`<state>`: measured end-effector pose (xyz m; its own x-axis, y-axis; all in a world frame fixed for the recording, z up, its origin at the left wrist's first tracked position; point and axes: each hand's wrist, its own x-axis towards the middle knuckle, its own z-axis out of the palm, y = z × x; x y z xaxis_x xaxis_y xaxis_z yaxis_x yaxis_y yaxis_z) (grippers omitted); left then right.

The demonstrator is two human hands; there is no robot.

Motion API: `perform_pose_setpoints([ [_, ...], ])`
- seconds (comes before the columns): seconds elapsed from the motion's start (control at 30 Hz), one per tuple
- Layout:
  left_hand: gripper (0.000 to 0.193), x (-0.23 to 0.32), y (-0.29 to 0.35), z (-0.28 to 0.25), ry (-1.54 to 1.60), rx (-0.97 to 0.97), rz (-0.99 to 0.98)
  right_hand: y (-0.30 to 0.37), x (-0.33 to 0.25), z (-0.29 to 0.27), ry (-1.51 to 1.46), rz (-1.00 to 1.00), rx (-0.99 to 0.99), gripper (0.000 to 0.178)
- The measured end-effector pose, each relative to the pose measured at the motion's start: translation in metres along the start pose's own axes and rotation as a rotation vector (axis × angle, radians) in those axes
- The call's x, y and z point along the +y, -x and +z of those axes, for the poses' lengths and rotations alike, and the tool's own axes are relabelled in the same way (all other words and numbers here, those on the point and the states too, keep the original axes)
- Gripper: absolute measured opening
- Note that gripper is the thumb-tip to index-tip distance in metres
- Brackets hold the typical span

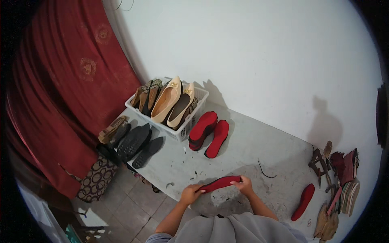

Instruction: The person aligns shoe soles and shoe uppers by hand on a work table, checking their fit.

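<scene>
Between my two hands a red insole [221,184] with a dark edge is stretched out above the near side of the grey table. My left hand [191,194] pinches its left end, and my right hand [243,186] grips the right end with the thumb on top. Farther back lies a stack of red insoles [202,128], with a separate red insole [217,139] beside it. Another red insole [303,202] rests alone to the right of my right hand.
A white plastic basket [177,133] of cream and patterned flat shoes stands by the wall. Black soles [137,141] lie left of it. A thin black strip [265,170] and dark scraps dot the table [243,121]. Tools and material pieces [350,196] crowd the right end. A red curtain [69,93] hangs left.
</scene>
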<state>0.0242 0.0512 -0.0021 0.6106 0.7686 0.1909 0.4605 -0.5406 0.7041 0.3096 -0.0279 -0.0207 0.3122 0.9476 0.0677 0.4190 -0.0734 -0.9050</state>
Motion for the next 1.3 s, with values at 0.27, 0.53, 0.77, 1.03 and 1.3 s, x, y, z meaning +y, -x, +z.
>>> perform_pose_setpoints([
  [0.27, 0.055, 0.018, -0.121, 0.012, 0.261, 0.071, -0.157, -0.160, -0.001, -0.012, -0.259, 0.022, 0.405, 0.034],
  [0.53, 0.072, 0.010, -0.183, 0.020, 0.081, 0.165, -0.149, -0.280, -0.026, 0.003, -0.005, 0.049, 0.383, 0.048],
  [0.77, 0.063, -0.006, -0.203, 0.029, -0.009, 0.179, -0.241, -0.310, -0.012, 0.027, 0.116, 0.035, 0.300, 0.041],
  [1.03, 0.071, -0.009, -0.197, 0.047, -0.291, 0.289, -0.233, -0.307, -0.025, 0.033, 0.380, 0.092, 0.273, 0.048],
  [1.3, 0.074, 0.009, -0.173, 0.038, -0.208, 0.350, -0.065, -0.205, 0.001, 0.002, 0.064, -0.092, 0.529, 0.048],
])
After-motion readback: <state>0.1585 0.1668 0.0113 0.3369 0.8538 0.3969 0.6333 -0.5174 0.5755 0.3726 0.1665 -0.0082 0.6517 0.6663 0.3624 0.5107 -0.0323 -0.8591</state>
